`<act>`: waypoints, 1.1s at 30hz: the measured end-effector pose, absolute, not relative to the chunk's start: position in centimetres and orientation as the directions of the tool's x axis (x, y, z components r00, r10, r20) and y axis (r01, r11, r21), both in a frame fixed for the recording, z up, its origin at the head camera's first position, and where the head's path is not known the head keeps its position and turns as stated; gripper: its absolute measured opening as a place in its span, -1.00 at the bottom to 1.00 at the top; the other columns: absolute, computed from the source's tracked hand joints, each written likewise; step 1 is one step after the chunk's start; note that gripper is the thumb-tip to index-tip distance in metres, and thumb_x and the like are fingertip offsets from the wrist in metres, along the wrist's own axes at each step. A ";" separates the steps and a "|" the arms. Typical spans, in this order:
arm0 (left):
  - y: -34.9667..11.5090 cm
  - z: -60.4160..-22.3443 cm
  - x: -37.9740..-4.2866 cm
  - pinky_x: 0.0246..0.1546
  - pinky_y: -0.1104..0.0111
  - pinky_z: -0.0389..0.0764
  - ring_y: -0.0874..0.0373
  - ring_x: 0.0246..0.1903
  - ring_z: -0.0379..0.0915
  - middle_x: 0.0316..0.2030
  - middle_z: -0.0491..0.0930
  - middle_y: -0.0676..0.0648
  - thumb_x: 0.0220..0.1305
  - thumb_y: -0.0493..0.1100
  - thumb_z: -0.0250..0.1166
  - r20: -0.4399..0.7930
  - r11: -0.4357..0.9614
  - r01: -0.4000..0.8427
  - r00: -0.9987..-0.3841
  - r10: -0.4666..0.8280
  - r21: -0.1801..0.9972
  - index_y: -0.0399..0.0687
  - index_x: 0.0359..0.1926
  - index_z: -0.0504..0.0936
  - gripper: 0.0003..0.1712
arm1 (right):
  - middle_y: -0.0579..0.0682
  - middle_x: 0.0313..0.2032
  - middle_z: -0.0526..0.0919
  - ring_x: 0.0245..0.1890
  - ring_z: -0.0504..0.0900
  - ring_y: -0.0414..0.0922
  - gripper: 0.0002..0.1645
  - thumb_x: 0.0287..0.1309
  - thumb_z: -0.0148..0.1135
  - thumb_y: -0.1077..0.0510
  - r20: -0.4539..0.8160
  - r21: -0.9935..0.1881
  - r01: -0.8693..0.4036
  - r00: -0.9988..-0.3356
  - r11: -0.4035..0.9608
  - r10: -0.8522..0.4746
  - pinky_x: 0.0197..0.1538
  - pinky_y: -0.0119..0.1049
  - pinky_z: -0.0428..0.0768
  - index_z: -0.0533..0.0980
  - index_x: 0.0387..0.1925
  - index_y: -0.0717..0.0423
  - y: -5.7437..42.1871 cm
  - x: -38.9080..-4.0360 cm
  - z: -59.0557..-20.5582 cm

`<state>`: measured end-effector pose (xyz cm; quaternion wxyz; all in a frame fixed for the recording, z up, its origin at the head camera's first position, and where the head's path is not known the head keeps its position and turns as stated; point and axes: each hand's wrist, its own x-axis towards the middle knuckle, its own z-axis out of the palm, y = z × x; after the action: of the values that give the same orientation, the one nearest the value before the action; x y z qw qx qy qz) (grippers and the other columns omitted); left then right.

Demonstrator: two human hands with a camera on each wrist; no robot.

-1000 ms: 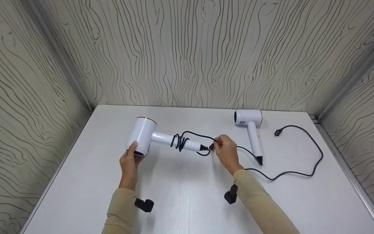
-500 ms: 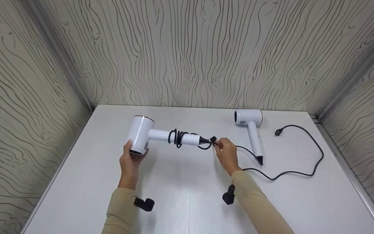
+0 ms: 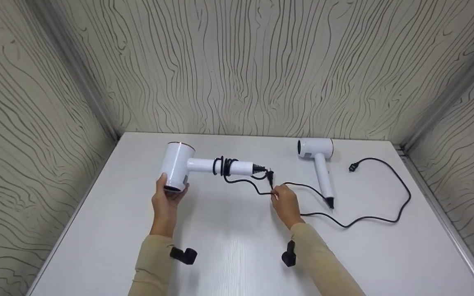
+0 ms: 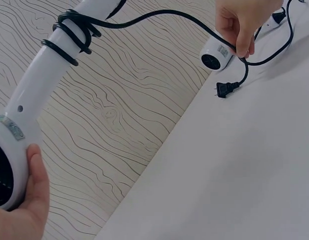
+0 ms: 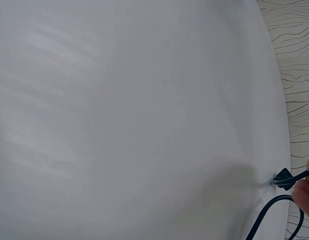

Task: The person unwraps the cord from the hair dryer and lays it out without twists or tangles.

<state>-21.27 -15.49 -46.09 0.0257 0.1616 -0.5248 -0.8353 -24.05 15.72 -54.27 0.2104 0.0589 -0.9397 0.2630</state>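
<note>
The left hand grips the barrel of the first hair dryer, thumb and fingers on opposite sides near its dark mouth; the dryer is held over the left-centre of the white table, handle pointing right. The right hand pinches the black cord, which winds in several turns around that handle. The two-pronged plug dangles just beside the right fingertips, near the handle's end in the head view. Farther right lies a second hair dryer, its own lead curving over the table to a second plug; the right hand hides a stretch of this lead. Black devices sit at both sleeves. Patterned panels enclose the table behind and at both sides. A small label on the first barrel bears print too fine to read. Compared with one second earlier, the first dryer appears higher and its handle more level, the right hand lower, and the cord sags beneath the handle instead of arching above it; the second dryer is unmoved.
</note>
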 end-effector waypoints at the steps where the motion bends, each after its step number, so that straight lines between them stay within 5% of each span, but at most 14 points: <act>1: -15.5 -46.0 -21.3 0.02 0.46 0.63 0.20 -0.11 0.60 0.12 0.35 -0.12 0.41 0.27 -0.13 -0.248 -0.457 -0.130 -0.946 -0.210 0.880 -0.10 0.43 0.07 -0.23 | 0.07 -0.47 0.62 -0.43 0.61 -0.09 -0.91 -0.02 0.31 0.44 0.424 -0.459 -0.222 -0.906 0.860 -0.008 -0.33 -0.26 0.63 0.61 -0.46 0.25 15.7 -24.0 -54.4; 11: -15.5 -45.4 -21.5 -0.02 0.46 0.64 0.17 -0.14 0.61 0.10 0.32 -0.10 0.40 0.26 -0.13 -0.287 -0.541 -0.133 -0.934 -0.212 0.830 -0.03 0.42 0.05 -0.27 | 0.07 -0.46 0.64 -0.37 0.67 -0.03 -0.92 0.00 0.30 0.44 0.350 -0.380 -0.240 -0.931 0.894 -0.101 -0.25 -0.24 0.69 0.62 -0.47 0.26 15.0 -23.6 -54.7; 33: -14.9 -45.4 -21.6 0.00 0.48 0.63 0.21 -0.15 0.61 0.16 0.31 -0.14 0.39 0.31 -0.13 -0.296 -0.484 -0.146 -0.922 -0.250 0.863 -0.08 0.44 0.07 -0.20 | 0.11 -0.45 0.66 -0.37 0.69 0.01 -0.95 0.03 0.29 0.41 0.237 -0.326 -0.238 -0.957 0.915 -0.165 -0.24 -0.21 0.69 0.66 -0.42 0.30 14.5 -23.4 -55.2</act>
<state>-21.56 -14.88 -45.40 0.0309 0.1949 -0.5070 -0.8391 -23.36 14.54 -55.23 0.1027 0.1037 -0.9731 0.1784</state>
